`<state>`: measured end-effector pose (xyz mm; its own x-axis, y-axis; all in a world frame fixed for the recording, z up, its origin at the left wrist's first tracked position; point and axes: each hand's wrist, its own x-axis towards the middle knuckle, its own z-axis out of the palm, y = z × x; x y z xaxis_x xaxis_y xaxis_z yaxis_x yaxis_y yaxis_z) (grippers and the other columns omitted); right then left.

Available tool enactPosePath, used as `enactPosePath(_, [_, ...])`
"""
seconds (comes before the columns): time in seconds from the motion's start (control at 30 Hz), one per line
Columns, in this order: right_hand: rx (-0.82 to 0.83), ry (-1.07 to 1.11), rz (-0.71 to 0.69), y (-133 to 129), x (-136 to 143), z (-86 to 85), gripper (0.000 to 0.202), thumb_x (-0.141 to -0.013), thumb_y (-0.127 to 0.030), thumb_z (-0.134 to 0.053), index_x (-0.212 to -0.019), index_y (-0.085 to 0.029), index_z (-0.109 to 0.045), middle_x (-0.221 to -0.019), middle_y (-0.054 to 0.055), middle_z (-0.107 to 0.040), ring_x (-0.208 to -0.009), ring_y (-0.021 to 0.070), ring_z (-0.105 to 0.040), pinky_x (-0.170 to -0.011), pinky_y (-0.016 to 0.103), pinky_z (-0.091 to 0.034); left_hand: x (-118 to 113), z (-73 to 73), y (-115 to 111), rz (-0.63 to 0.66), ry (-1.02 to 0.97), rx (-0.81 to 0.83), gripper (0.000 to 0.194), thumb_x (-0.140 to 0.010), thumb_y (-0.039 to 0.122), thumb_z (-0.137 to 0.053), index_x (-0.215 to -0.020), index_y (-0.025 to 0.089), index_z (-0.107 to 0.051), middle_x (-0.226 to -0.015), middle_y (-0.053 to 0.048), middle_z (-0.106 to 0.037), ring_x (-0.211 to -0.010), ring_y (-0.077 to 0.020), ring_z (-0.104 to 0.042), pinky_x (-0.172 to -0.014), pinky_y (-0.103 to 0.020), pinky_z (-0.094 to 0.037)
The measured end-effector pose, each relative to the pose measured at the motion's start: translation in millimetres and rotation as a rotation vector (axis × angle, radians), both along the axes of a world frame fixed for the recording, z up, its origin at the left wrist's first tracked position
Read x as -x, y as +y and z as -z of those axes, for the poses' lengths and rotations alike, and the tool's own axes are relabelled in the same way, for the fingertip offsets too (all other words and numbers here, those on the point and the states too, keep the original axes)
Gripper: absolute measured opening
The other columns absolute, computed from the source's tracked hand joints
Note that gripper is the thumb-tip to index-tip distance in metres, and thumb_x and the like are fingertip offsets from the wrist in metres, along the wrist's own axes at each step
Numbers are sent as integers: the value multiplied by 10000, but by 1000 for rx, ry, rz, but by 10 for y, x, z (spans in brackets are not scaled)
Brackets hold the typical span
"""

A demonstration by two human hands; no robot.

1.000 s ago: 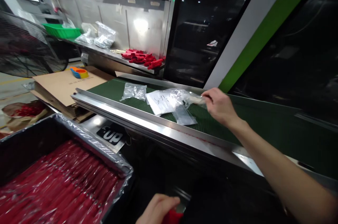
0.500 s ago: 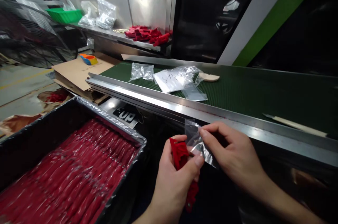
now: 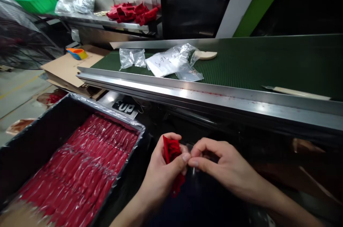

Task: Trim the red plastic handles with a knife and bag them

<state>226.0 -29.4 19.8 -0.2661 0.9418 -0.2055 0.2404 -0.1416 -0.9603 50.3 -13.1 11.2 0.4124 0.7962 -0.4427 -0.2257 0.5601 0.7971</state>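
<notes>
My left hand point(image 3: 163, 170) is closed around a red plastic part point(image 3: 173, 150), which stands tilted with its lower end sticking out below the fingers. Right beside it, my right hand point(image 3: 214, 157) pinches with thumb and forefinger. Its fingertips meet the tips of my left thumb and fingers. Of the clear plastic bag point(image 3: 194, 172) between the hands only a faint glint shows; the fingers and the dark background hide the rest. Both hands are in front of the conveyor's metal rail point(image 3: 182, 92), lower than it.
A lined crate point(image 3: 131, 125) of bagged red parts stands at left. On the green conveyor belt point(image 3: 241, 66) lie clear bags point(image 3: 132, 58), a marked white bag point(image 3: 163, 63), a beige curved piece point(image 3: 205, 55) and a knife point(image 3: 300, 92). More red parts point(image 3: 131, 13) lie on the shelf behind.
The hands have come together and shifted left. The clear bag, spread out between them before, is now mostly hidden. The camera view has tilted downward.
</notes>
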Motion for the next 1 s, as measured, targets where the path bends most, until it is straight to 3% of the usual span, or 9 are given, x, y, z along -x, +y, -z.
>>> enactPosePath(0.17, [-250, -230, 305, -78, -3, 207, 163, -957, -316, -525, -840, -214, -572, -762, -39, -608, -676, 80, -566, -608, 177, -448, -72, 92, 22, 16, 293, -172, 321, -829, 258, -624, -1070, 213, -416, -778, 38, -541, -575, -74, -474, -513, -198, -392])
enactPosePath(0.23, [-378, -341, 332, -109, 23, 289, 105, -946, -237, -518, -847, -208, -535, -743, -38, -579, -628, 79, -546, -583, 189, -443, -123, 142, 50, -33, 449, -269, 285, -817, 199, -589, -1054, 209, -431, -774, 39, -541, -600, -72, -466, -544, -186, -399])
enactPosePath(0.4, [-571, -422, 299, -143, 53, 277, 135, -898, -151, -529, -1026, -189, -547, -939, 21, -578, -860, 134, -556, -789, 269, -457, -173, 229, 70, -97, 602, -424, 334, -847, 193, -543, -1147, 257, -410, -808, 46, -542, -664, -92, -498, -651, -213, -437])
enactPosePath(0.5, [-524, -344, 220, -116, 25, 95, 245, -923, -220, -553, -1167, -217, -534, -1011, 16, -579, -909, 117, -565, -805, 236, -472, -149, 251, 8, 29, 672, -608, 555, -799, 139, -574, -1283, 277, -339, -891, 19, -574, -743, -121, -556, -732, -260, -455])
enactPosePath(0.63, [-444, -229, 2, -82, -17, -121, 140, -963, -182, -464, -992, -230, -593, -839, -25, -608, -727, 86, -593, -661, 200, -487, -120, 278, -36, 209, 778, -939, 685, -825, 106, -513, -1405, 300, -204, -1054, -58, -587, -886, -174, -591, -772, -308, -463])
enactPosePath(0.73, [-552, -283, 182, -164, -116, -157, 154, -942, -166, -497, -1011, -250, -606, -865, -21, -655, -734, 94, -639, -650, 177, -517, -107, 263, 70, 132, 769, -802, 656, -771, 101, -552, -1363, 248, -310, -1025, -56, -605, -870, -188, -580, -785, -326, -444])
enactPosePath(0.87, [-776, -535, 405, -407, -384, -21, 215, -870, -177, -606, -1062, -269, -635, -982, 7, -696, -826, 160, -689, -738, 234, -571, -84, 225, 298, 85, 674, -554, 169, -752, 133, -567, -917, 168, -580, -796, -5, -606, -725, -140, -543, -679, -249, -414])
enactPosePath(0.93, [-927, -638, 348, -513, -513, 80, 262, -832, -147, -628, -1074, -245, -661, -971, 24, -707, -803, 171, -699, -730, 248, -583, -78, 230, 369, 67, 654, -508, 33, -776, 172, -566, -785, 160, -596, -745, -1, -603, -700, -127, -531, -656, -228, -407])
enactPosePath(1.0, [-1024, -686, 258, -583, -590, 149, 305, -801, -119, -642, -1088, -218, -674, -955, 34, -716, -782, 162, -703, -681, 222, -587, -84, 241, 397, 39, 641, -449, 103, -807, 241, -579, -805, 149, -625, -746, -8, -616, -686, -123, -527, -638, -222, -406])
